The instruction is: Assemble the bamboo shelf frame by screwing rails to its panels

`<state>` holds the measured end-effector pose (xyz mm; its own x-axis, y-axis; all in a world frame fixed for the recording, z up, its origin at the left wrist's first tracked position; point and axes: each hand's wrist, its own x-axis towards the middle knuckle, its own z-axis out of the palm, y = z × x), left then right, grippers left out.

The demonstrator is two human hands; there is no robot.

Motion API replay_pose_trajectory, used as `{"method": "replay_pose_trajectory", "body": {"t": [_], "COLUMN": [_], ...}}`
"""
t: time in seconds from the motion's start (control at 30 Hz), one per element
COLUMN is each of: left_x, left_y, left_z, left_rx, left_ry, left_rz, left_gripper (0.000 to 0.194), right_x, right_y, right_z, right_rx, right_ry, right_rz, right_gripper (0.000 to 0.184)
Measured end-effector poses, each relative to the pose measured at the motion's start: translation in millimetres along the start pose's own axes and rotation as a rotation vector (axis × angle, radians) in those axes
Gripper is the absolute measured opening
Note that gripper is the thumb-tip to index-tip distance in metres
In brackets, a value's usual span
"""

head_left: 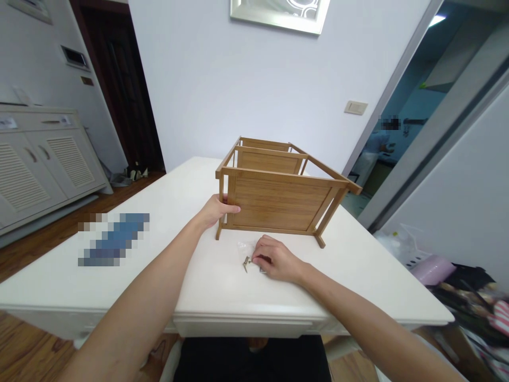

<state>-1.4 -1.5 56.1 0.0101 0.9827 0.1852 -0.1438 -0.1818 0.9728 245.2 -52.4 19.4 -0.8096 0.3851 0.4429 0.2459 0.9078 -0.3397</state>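
A small bamboo shelf rack [278, 204] lies on its side on the white table, its nearest panel facing me. My left hand [218, 210] grips the rack's left edge, with the thumb on the panel's face and the other fingers behind it. In front of the rack, several brass-coloured screws [245, 263] lie on the tabletop beside a clear plastic bag [245, 247]. My right hand [275, 258] is down at the screws, thumb and fingertips pinched together. Whatever is between those fingertips is too small to make out. A small metal piece [262, 270] shows just under the hand.
The white table [191, 294] reaches to the wall. A blurred-out blue item [121, 239] lies on its left part. Bags and a pink object [433, 269] are piled beyond the right edge. A person [376, 143] stands in the room at the right.
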Motion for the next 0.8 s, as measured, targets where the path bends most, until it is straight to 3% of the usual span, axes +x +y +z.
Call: {"method": "replay_pose_trajectory", "body": {"t": [0.4,0.8], "left_x": [-1.0,0.2], "left_y": [0.9,-0.1], "left_z": [0.7,-0.8], "left_rx": [-0.013,0.003], "left_ry": [-0.011,-0.015], "left_rz": [-0.01,-0.005], "left_gripper": [0.045,0.047], "right_x": [-4.0,1.0], "right_y": [2.8,9.0], "right_z": [1.9,5.5], "right_rx": [0.02,0.133], "right_ry": [0.113,0.034], "right_rz": [0.061,0.115], "right_gripper": [0.012,0.009]}}
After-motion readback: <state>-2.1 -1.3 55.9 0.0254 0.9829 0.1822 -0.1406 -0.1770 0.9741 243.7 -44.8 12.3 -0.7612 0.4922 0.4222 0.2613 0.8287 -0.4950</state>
